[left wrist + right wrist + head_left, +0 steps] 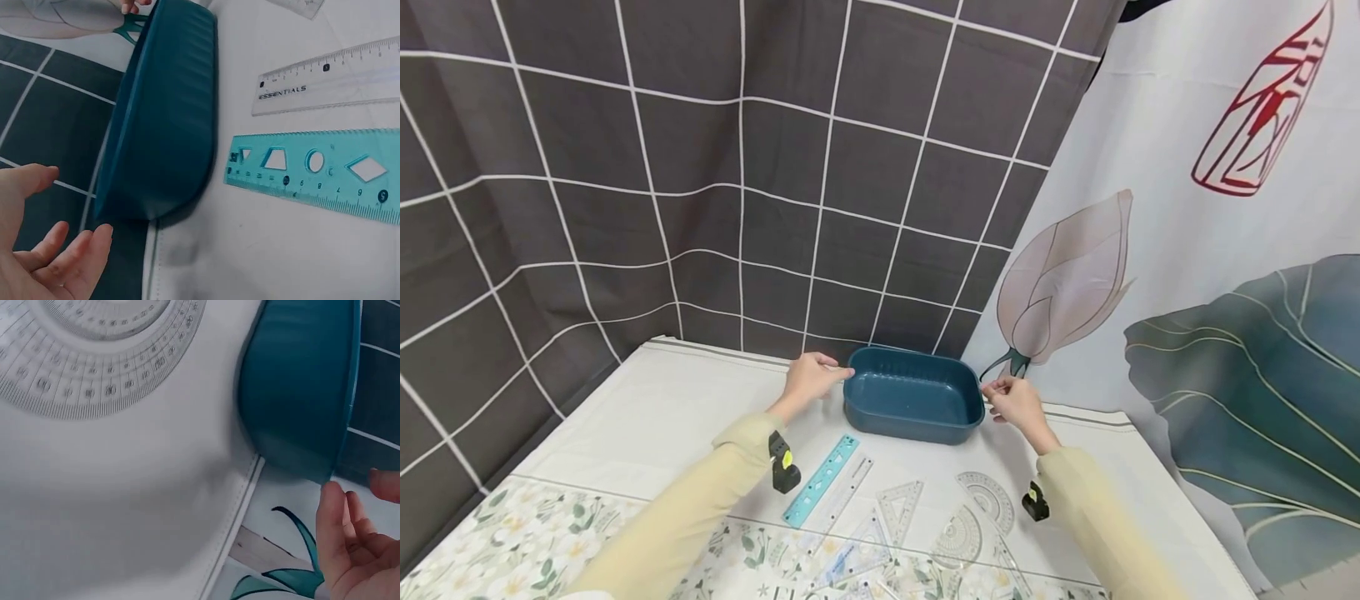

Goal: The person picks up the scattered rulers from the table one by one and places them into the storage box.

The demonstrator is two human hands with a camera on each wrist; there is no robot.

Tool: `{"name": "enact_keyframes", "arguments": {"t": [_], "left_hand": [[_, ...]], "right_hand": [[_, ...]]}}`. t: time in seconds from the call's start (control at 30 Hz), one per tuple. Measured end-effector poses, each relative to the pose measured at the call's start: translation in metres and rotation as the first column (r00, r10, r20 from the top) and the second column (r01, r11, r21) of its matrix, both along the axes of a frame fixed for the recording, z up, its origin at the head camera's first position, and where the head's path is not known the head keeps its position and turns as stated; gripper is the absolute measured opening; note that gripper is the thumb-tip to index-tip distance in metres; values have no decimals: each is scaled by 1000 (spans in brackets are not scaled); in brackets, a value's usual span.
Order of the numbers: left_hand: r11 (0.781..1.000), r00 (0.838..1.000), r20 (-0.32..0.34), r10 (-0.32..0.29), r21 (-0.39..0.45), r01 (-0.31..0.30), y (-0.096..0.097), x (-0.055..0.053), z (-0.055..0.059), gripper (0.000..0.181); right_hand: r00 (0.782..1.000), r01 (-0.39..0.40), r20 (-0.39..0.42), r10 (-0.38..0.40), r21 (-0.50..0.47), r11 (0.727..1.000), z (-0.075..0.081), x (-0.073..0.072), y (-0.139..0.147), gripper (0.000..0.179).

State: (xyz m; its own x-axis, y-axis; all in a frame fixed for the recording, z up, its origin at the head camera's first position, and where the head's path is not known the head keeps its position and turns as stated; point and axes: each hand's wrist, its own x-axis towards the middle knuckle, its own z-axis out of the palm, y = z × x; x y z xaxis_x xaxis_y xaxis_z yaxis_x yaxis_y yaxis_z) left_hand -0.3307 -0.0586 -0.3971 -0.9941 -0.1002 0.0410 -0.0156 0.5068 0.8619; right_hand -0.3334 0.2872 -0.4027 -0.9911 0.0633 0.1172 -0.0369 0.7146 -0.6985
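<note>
A dark blue plastic bin (917,429) with rounded corners stands at the back of the white table, its hollow facing up. At its left end is my left hand (811,383), thumb and fingers spread apart; in the left wrist view a gap shows between them and the bin's wall (162,119). My right hand (1017,407) is at the opposite end, its fingers loosely bent. In the right wrist view its fingertips (333,490) are right by the rim. Neither hand grips anything.
In front of the bin lie a turquoise stencil ruler (822,482), a clear ruler (848,493), a clear set square (900,510) and two clear protractors (995,500). More clear pieces lie on the floral cloth (520,533) nearer me. A dark checked curtain (775,250) hangs behind.
</note>
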Motion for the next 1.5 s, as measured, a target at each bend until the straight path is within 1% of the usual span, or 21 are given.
{"name": "enact_keyframes", "arguments": {"t": [0.07, 0.13, 0.23, 0.27, 0.33, 0.37, 0.43, 0.57, 0.63, 0.8, 0.97, 1.07, 1.23, 1.5], "left_hand": [[1000, 1000, -13, 3, -24, -3, 2, -1, -3, 41], [1000, 1000, -17, -4, -18, 4, 4, -3, -9, 38], [999, 1000, -2, -30, 42, 30, 6, -6, -17, 33], [997, 999, 14, -38, 73, 37, 7, -8, -20, 32], [991, 998, 40, -48, 127, 43, 8, -10, -25, 33], [989, 998, 43, -51, 140, 44, 9, -12, -26, 33], [986, 997, 48, -55, 159, 46, 10, -14, -27, 35], [980, 996, 69, -65, 190, 50, 14, -16, -25, 37], [974, 993, 94, -68, 221, 45, 15, -17, -24, 38], [962, 988, 135, -77, 272, 38, 17, -16, -22, 38], [966, 989, 133, -69, 255, 33, 18, -14, -22, 37], [968, 991, 118, -70, 247, 39, 16, -12, -24, 37], [972, 991, 104, -78, 231, 52, 14, -11, -28, 36], [974, 992, 90, -88, 217, 67, 19, -7, -24, 33]], "right_hand": [[1000, 10, 10, -10, -10, 1000, -4, -2, -1, 27], [1000, 24, 20, -23, -19, 1000, -7, -3, -3, 28], [998, 49, 27, -48, -24, 999, -12, -4, -5, 30], [998, 52, 26, -51, -24, 998, -13, -4, -6, 31], [997, 66, 29, -66, -23, 998, -15, -4, -8, 32], [997, 74, 25, -73, -20, 997, -15, -5, -9, 32], [996, 82, 17, -82, -16, 996, -16, -6, -11, 31], [996, 86, -1, -86, 10, 996, -15, -8, -12, 28], [996, 87, 3, -88, 31, 996, -14, -8, -12, 28], [996, 84, 33, -85, 37, 996, -12, -8, -13, 29], [996, 82, 34, -83, 40, 996, -13, -7, -14, 29], [996, 81, 32, -83, 50, 995, -14, -5, -16, 29], [996, 77, 40, -78, 38, 996, -14, 0, -18, 28], [996, 82, 41, -83, 27, 996, -12, 7, -14, 27]]}}
